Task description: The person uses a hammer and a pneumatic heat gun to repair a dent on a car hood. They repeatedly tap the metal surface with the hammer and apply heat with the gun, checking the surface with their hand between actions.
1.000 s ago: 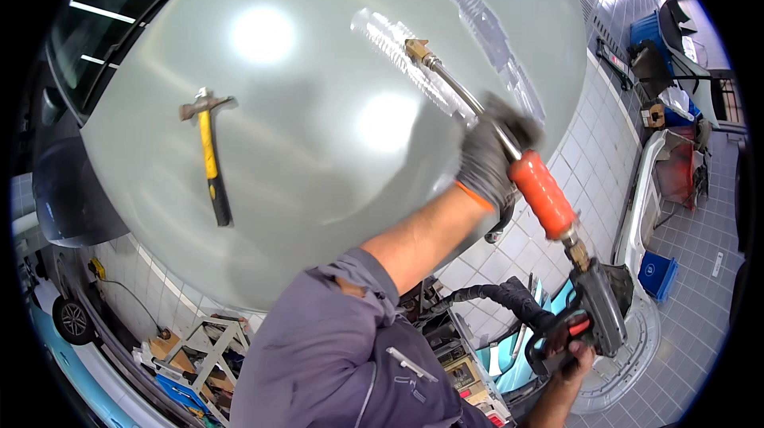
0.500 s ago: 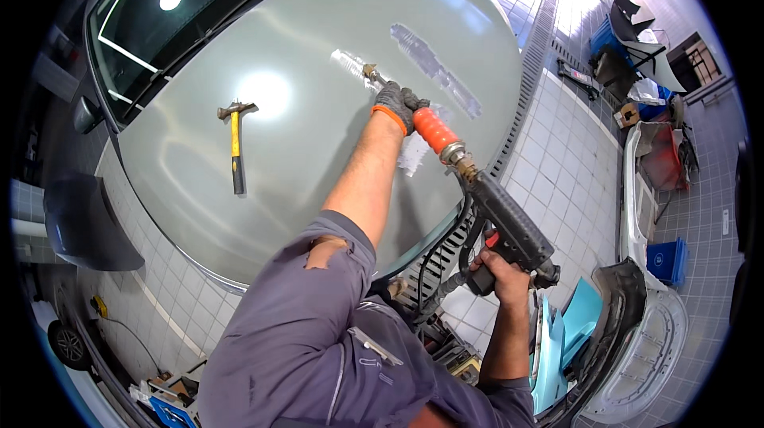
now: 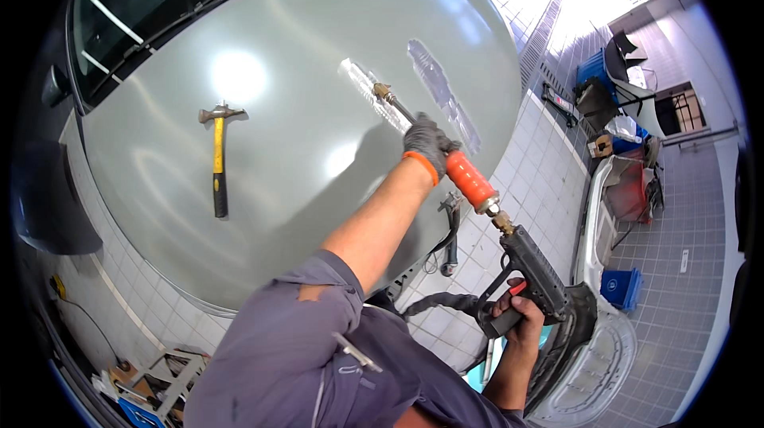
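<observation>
A pistol-shaped dent puller (image 3: pixel 535 265) with a black body and an orange sleeve (image 3: pixel 471 181) slants across the front of a grey-green car hood (image 3: pixel 286 149). Its brass tip (image 3: pixel 383 92) is over a bare-metal strip (image 3: pixel 358 76); whether it touches cannot be told. My left hand (image 3: pixel 428 145), in a dark glove with orange cuff, is closed around the rod at the sleeve's front end. My bare right hand (image 3: pixel 521 317) wraps the pistol grip beside the red trigger. A yellow-handled hammer (image 3: pixel 220 153) lies on the hood to the left.
Another bare-metal strip (image 3: pixel 434 82) runs right of the tip. A thick dark cable (image 3: pixel 446 302) leads from the grip towards my body. Right of the hood are a tiled floor (image 3: pixel 525 157), a blue bin (image 3: pixel 621 289) and loose car panels (image 3: pixel 589 372). A cart (image 3: pixel 163 384) stands lower left.
The view has shifted and come closer to the hood. More rod shows between the brass tip and my left hand, which sits farther back with the orange sleeve. Both hands keep their hold.
</observation>
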Available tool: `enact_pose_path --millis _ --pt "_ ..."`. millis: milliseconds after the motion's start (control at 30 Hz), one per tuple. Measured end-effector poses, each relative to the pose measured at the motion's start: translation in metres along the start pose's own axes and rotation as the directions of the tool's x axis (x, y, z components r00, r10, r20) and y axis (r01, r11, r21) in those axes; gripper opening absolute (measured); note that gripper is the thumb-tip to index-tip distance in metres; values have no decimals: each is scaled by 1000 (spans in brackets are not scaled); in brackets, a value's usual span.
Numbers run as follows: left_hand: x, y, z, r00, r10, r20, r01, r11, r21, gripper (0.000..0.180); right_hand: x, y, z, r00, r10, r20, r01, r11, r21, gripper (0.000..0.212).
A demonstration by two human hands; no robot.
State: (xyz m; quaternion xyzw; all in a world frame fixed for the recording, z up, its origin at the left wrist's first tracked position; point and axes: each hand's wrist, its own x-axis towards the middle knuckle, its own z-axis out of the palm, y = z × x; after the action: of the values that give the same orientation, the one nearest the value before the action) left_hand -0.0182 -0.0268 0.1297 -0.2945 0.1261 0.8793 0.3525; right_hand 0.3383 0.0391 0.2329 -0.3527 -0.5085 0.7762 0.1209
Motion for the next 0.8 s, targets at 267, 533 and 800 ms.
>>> enact_pose_path --millis 267,533,800 --pt "7 34 -52 947 -185 263 81 928 363 33 42 -12 -43 988 64 142 -76 994 81 41" --pt "32 12 -51 783 13 621 95 986 -140 16 8 -59 -14 977 1 214 80 926 -369 62" --pt "22 24 -33 648 -8 761 391 861 -325 38 -22 -37 32 997 -71 -27 55 919 -391 39"
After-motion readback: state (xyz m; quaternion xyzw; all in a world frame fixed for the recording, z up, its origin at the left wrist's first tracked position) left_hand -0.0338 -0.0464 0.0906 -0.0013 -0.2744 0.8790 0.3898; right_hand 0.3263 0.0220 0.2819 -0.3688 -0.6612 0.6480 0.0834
